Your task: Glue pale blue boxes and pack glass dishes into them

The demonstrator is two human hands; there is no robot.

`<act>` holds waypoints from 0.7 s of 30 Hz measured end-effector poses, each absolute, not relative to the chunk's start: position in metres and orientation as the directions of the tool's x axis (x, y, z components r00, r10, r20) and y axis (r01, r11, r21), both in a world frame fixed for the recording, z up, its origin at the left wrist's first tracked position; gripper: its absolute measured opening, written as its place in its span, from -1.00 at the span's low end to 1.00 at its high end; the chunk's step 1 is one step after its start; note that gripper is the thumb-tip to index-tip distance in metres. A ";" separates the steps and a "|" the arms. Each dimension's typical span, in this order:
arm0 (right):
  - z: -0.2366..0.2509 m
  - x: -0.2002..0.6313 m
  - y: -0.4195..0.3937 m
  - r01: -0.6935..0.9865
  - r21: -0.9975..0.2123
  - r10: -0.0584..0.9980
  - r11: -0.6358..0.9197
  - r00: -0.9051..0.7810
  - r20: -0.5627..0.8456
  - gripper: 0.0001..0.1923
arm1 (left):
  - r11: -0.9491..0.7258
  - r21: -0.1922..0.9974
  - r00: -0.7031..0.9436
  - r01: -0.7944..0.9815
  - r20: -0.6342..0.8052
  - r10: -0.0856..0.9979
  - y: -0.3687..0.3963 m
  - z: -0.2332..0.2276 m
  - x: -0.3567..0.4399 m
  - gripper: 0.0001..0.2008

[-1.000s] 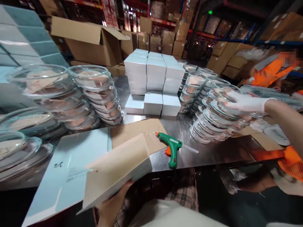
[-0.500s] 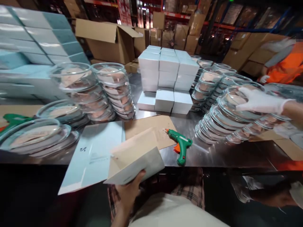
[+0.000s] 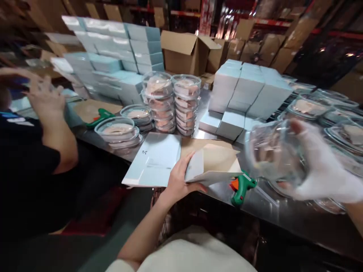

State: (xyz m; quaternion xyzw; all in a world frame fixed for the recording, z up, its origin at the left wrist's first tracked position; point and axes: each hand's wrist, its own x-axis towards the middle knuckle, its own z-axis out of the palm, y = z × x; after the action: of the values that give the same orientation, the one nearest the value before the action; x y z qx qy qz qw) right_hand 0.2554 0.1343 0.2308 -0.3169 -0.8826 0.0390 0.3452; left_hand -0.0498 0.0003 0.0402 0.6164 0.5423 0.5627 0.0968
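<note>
My bare left hand (image 3: pixel 179 180) grips an open cardboard box (image 3: pixel 218 160) by its near side, tilted with its opening facing up and away. The box is pale outside and brown inside. My right hand (image 3: pixel 323 166), in a white glove, is closed around clear glass dishes (image 3: pixel 266 151), blurred by motion, at the right of the box; how many I cannot tell. Below the box lies a green glue gun (image 3: pixel 243 187) with an orange trigger. A flat light-blue carton sheet (image 3: pixel 154 160) lies left of the box.
Stacks of glass dishes (image 3: pixel 185 109) stand beyond the sheet, with more dishes (image 3: pixel 309 107) at the right. White boxes (image 3: pixel 229 90) are piled at the back, pale-blue boxes (image 3: pixel 113 49) farther left. At the left, a co-worker's hand (image 3: pixel 47 98) is raised near another green glue gun (image 3: pixel 99 118).
The view has turned left, bringing a co-worker into sight. My right hand has lifted glass dishes from the right-hand stack toward the box. The box in my left hand has come up and turned.
</note>
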 end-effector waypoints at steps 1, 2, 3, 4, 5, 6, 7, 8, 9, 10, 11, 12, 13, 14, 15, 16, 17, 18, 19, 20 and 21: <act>0.228 0.255 0.125 0.454 -0.224 0.489 0.863 -0.635 0.598 -0.10 | -0.408 0.680 -0.155 0.609 0.606 0.780 0.002 0.045 -0.052 0.13; 0.225 0.252 0.118 0.354 -0.144 0.367 0.924 -0.715 0.595 0.05 | -0.408 0.626 -0.116 0.664 0.625 0.772 0.002 0.049 -0.054 0.15; 0.222 0.247 0.113 0.253 -0.069 0.246 0.965 -0.781 0.574 0.18 | -0.389 0.564 -0.103 0.728 0.651 0.752 0.000 0.051 -0.058 0.17; 0.219 0.241 0.111 0.173 -0.017 0.154 0.985 -0.820 0.551 0.28 | -0.353 0.495 -0.111 0.794 0.689 0.716 -0.003 0.051 -0.061 0.18; 0.218 0.236 0.111 0.122 0.001 0.103 0.993 -0.841 0.530 0.34 | -0.299 0.426 -0.134 0.854 0.735 0.665 -0.007 0.051 -0.065 0.17; 0.217 0.233 0.113 0.105 -0.021 0.101 0.994 -0.855 0.510 0.36 | -0.235 0.364 -0.159 0.901 0.783 0.602 -0.011 0.050 -0.068 0.15; 0.218 0.230 0.117 0.094 -0.070 0.117 0.993 -0.866 0.486 0.34 | -0.178 0.311 -0.173 0.933 0.826 0.537 -0.014 0.049 -0.071 0.13; 0.221 0.230 0.122 0.082 -0.137 0.135 0.987 -0.888 0.440 0.31 | -0.142 0.267 -0.167 0.953 0.858 0.486 -0.017 0.049 -0.073 0.09; 0.226 0.229 0.128 0.077 -0.213 0.154 0.974 -0.915 0.373 0.26 | -0.132 0.228 -0.145 0.965 0.877 0.458 -0.020 0.050 -0.075 0.06; 0.232 0.229 0.135 0.084 -0.291 0.171 0.953 -0.942 0.288 0.21 | -0.147 0.193 -0.109 0.970 0.888 0.447 -0.021 0.052 -0.076 0.03; 0.238 0.227 0.142 0.104 -0.374 0.184 0.922 -0.965 0.186 0.14 | -0.187 0.161 -0.060 0.969 0.890 0.452 -0.021 0.055 -0.077 0.01; 0.245 0.224 0.148 0.139 -0.454 0.196 0.880 -0.977 0.080 0.05 | -0.245 0.133 -0.004 0.960 0.886 0.464 -0.020 0.057 -0.077 0.01; 0.250 0.219 0.154 0.189 -0.526 0.208 0.829 -0.978 -0.023 -0.05 | -0.310 0.115 0.050 0.944 0.878 0.476 -0.018 0.059 -0.076 0.02; 0.254 0.212 0.159 0.263 -0.581 0.230 0.770 -0.964 -0.132 -0.14 | -0.376 0.105 0.097 0.921 0.871 0.481 -0.015 0.060 -0.074 0.04; 0.256 0.203 0.163 0.351 -0.611 0.261 0.710 -0.936 -0.235 -0.22 | -0.437 0.105 0.131 0.893 0.869 0.477 -0.010 0.059 -0.071 0.06; 0.256 0.193 0.166 0.446 -0.609 0.298 0.656 -0.894 -0.333 -0.26 | -0.485 0.120 0.143 0.866 0.870 0.471 -0.006 0.057 -0.065 0.09; 0.255 0.182 0.169 0.543 -0.576 0.351 0.611 -0.838 -0.418 -0.29 | -0.509 0.158 0.119 0.846 0.875 0.470 -0.001 0.052 -0.057 0.10; 0.255 0.171 0.171 0.629 -0.524 0.415 0.575 -0.775 -0.477 -0.32 | -0.507 0.223 0.054 0.833 0.878 0.476 0.004 0.046 -0.049 0.10; 0.255 0.162 0.173 0.690 -0.469 0.471 0.551 -0.721 -0.508 -0.34 | -0.489 0.314 -0.040 0.814 0.870 0.492 0.007 0.038 -0.039 0.09; 0.257 0.154 0.174 0.720 -0.424 0.523 0.550 -0.693 -0.497 -0.35 | -0.455 0.429 -0.159 0.781 0.839 0.520 0.010 0.029 -0.030 0.07; 0.259 0.149 0.175 0.713 -0.399 0.595 0.577 -0.701 -0.392 -0.34 | -0.420 0.547 -0.277 0.724 0.789 0.549 0.011 0.019 -0.021 0.04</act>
State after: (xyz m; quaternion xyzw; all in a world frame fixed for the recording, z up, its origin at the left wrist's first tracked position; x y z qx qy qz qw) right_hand 0.1491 0.1752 0.2592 -0.3710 -0.8813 0.2720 -0.1079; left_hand -0.0206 0.0114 0.0189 0.5967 0.5333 0.5951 -0.0738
